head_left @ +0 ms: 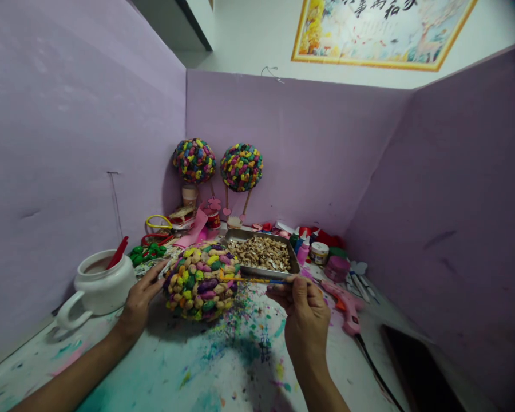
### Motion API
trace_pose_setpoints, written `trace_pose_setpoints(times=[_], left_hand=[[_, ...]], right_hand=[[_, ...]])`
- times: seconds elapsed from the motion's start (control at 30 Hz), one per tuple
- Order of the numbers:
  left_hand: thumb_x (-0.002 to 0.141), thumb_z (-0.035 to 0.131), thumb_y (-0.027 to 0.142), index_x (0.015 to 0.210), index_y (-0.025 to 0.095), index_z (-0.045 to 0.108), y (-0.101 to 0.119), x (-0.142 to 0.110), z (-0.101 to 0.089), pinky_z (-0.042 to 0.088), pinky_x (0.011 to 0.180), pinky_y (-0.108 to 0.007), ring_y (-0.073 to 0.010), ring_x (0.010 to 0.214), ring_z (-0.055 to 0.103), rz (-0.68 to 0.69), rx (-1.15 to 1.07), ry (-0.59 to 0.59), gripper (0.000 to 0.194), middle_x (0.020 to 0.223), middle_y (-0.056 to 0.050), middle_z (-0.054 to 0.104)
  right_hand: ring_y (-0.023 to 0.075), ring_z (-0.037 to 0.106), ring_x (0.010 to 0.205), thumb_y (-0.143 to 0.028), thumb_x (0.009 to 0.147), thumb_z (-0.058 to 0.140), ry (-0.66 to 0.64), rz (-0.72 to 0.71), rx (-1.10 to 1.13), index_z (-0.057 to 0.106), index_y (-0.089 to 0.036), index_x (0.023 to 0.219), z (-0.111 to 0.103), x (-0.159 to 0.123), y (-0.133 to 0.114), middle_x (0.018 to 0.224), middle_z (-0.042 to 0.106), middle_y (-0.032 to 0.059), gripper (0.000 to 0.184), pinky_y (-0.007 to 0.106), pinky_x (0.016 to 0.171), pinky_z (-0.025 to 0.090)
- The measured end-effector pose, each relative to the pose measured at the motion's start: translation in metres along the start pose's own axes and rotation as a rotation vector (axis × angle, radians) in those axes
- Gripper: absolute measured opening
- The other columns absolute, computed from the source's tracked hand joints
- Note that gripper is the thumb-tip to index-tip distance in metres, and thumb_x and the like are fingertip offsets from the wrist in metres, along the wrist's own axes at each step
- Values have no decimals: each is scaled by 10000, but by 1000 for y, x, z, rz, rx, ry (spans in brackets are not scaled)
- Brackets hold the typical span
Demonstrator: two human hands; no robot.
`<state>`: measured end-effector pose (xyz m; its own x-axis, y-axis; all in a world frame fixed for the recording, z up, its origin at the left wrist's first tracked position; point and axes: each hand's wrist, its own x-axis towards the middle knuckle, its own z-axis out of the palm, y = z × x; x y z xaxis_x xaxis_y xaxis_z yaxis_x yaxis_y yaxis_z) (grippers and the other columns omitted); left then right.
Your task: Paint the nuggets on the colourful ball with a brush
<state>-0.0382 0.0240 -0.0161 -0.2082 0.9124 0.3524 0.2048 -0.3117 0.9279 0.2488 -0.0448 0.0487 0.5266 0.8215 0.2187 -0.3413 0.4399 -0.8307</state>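
The framed poster point(381, 31) is cut off by the top edge, its upper part and the tops of its characters out of view. The black slab point(418, 372) at the near right corner of the surface point(163, 377) runs out at the bottom edge, as does the cord point(377, 366). Both forearms leave there too. The fingertips of the left hand point(143, 297) are partly lost behind the nut-covered ball point(203, 281), which also covers the near left corner of the metal tray point(264, 252). The brush tip is too small to tell apart from the ball. The contents of the white pot point(105, 283) are mostly hidden by its rim. Labels on the small jars point(319, 253) are too small to read.
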Motion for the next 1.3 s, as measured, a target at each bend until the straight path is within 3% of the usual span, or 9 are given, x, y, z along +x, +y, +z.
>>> trace_pose_setpoints(times=[0.53, 0.73, 0.97, 1.3], left_hand=[[739, 629, 558, 1233, 229, 655, 0, -1, 1, 271, 1188, -446, -312, 1401, 406, -41, -46, 0, 594, 1406, -64, 585], [746, 624, 539, 1222, 242, 667, 2, -1, 1, 263, 1191, -440, -309, 1408, 396, -24, -34, -3, 563, 1402, -58, 589], [760, 623, 527, 1241, 252, 656, 0, 0, 0, 261, 1192, -424, -294, 1411, 393, -10, -32, -3, 555, 1409, -51, 584], [752, 602, 551, 1233, 232, 666, 7, -2, 1, 289, 1179, -420, -305, 1392, 421, 3, 9, -4, 581, 1401, -59, 591]], right_hand=[[193, 726, 554, -584, 710, 760, 19, -42, 23, 621, -180, 800, 1, -2, -2, 587, 721, 0, 436, 333, 575, 626], [217, 739, 572, -609, 702, 754, -39, -8, -23, 633, -170, 779, 4, -7, -1, 597, 730, 22, 462, 356, 595, 637], [193, 730, 553, -586, 733, 741, 7, -70, -39, 626, -173, 778, 1, -5, -5, 577, 714, 1, 432, 319, 573, 634], [196, 726, 548, -616, 698, 755, 10, -37, -66, 632, -169, 772, 3, -7, -5, 584, 719, 10, 469, 333, 577, 639]])
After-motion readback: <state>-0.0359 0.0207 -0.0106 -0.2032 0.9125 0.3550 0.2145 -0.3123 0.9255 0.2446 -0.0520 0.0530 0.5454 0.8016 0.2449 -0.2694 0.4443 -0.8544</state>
